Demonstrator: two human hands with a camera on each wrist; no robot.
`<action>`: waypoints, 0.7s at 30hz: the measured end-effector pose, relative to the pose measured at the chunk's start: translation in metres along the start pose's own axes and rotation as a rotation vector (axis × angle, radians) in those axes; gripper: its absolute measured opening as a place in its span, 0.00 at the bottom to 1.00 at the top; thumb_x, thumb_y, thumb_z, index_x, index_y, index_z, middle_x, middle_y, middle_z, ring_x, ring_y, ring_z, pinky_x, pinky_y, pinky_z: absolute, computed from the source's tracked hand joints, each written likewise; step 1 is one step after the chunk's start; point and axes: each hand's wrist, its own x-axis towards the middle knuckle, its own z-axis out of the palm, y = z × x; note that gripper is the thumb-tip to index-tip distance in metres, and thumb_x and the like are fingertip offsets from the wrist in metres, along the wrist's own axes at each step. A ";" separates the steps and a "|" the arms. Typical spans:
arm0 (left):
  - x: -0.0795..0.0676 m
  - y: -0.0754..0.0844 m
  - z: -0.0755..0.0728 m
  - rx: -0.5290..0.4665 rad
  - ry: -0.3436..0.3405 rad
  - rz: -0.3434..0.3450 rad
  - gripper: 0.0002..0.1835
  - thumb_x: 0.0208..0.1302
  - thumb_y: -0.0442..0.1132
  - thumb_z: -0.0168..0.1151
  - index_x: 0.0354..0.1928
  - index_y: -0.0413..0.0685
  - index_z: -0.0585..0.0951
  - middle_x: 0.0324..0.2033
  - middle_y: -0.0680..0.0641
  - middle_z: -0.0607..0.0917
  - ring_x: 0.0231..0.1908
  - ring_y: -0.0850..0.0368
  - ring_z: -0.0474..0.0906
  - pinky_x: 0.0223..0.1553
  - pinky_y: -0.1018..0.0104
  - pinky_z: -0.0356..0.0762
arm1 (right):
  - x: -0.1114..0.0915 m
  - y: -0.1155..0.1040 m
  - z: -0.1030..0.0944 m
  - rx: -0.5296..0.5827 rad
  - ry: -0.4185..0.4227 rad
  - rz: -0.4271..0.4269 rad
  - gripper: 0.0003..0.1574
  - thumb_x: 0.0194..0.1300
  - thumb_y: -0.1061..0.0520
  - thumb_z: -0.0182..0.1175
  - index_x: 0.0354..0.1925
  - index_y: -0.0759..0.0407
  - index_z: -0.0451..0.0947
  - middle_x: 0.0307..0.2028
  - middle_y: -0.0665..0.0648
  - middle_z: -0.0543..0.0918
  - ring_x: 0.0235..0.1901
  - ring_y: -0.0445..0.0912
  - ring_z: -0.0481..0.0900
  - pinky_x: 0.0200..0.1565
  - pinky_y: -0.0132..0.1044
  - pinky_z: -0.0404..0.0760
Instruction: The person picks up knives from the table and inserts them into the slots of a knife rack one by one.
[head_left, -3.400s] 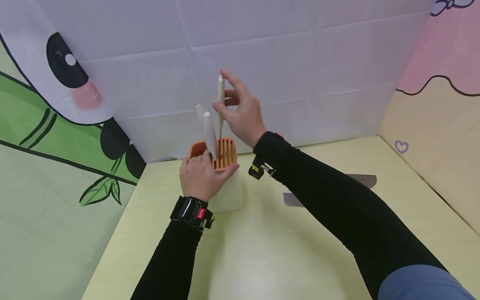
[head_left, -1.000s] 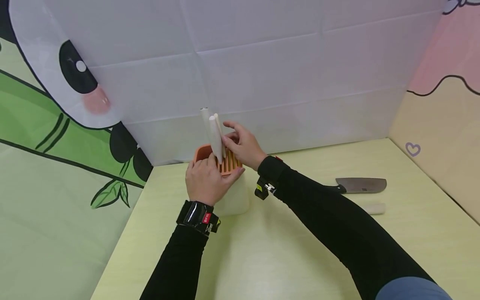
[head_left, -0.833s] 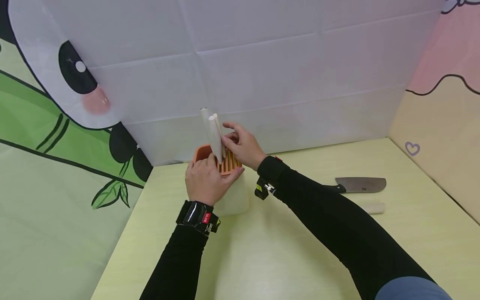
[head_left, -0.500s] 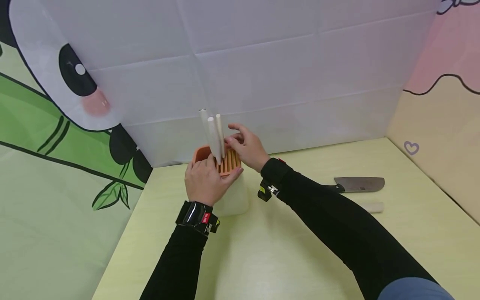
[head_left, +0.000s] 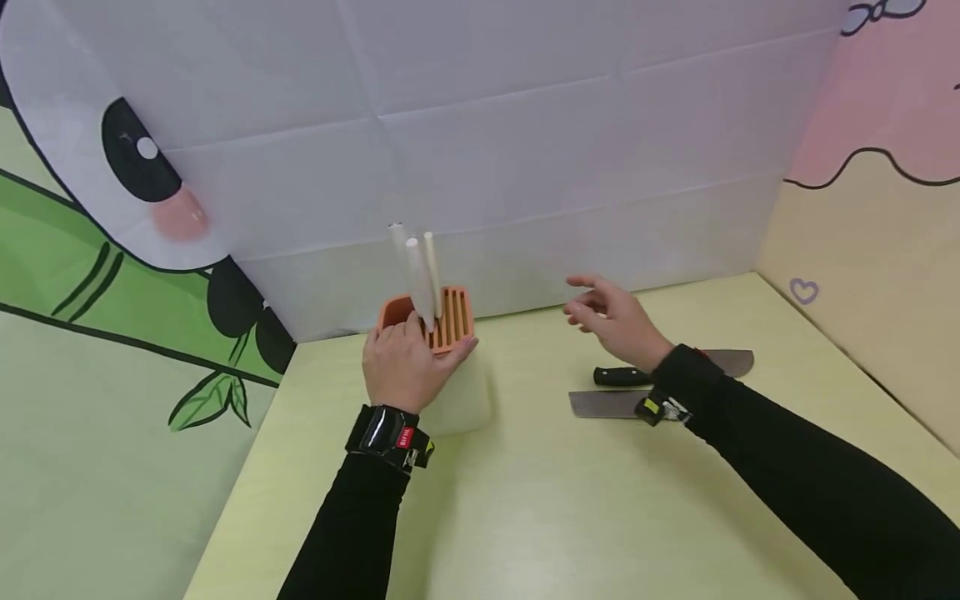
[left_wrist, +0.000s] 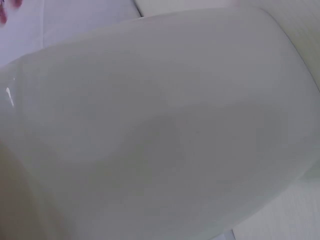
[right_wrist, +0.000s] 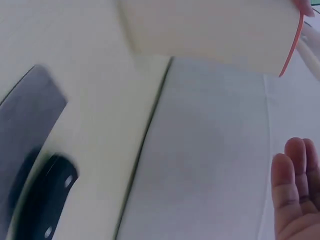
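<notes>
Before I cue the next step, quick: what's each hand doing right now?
Left hand: holding the knife holder at its rim.
Right hand: open, holding nothing, near the black-handled knife.

Purple heart outline (head_left: 803,292) on beige backdrop (head_left: 862,237)

The holder (left_wrist: 165,100) looks smooth and glossy, the blade (head_left: 603,404) dull metal, the backdrop (head_left: 495,158) creased matt cloth.
</notes>
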 end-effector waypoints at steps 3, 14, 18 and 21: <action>0.000 0.000 0.002 -0.005 0.004 0.002 0.43 0.50 0.81 0.50 0.31 0.43 0.75 0.20 0.46 0.76 0.27 0.47 0.77 0.43 0.49 0.71 | -0.031 0.021 -0.031 -0.143 0.033 0.040 0.27 0.73 0.54 0.56 0.66 0.59 0.68 0.44 0.58 0.83 0.43 0.48 0.82 0.42 0.35 0.79; 0.007 0.004 0.006 -0.005 -0.015 -0.015 0.44 0.50 0.82 0.49 0.32 0.42 0.76 0.21 0.45 0.77 0.28 0.47 0.77 0.44 0.48 0.70 | -0.117 0.076 -0.106 -0.490 -0.033 0.124 0.24 0.72 0.51 0.58 0.59 0.64 0.73 0.48 0.60 0.81 0.47 0.53 0.79 0.49 0.45 0.77; 0.009 0.007 0.009 0.000 -0.013 -0.019 0.45 0.50 0.82 0.49 0.32 0.42 0.76 0.22 0.44 0.78 0.29 0.46 0.78 0.44 0.47 0.70 | -0.134 0.090 -0.122 -0.542 -0.089 0.178 0.30 0.70 0.47 0.59 0.62 0.64 0.71 0.55 0.64 0.78 0.54 0.58 0.74 0.52 0.56 0.72; 0.009 0.009 0.011 -0.005 -0.005 -0.022 0.44 0.50 0.82 0.50 0.32 0.41 0.77 0.21 0.43 0.78 0.29 0.45 0.78 0.43 0.47 0.70 | -0.140 0.100 -0.129 -0.542 -0.118 0.205 0.34 0.67 0.45 0.62 0.62 0.65 0.71 0.56 0.66 0.76 0.57 0.61 0.71 0.52 0.57 0.71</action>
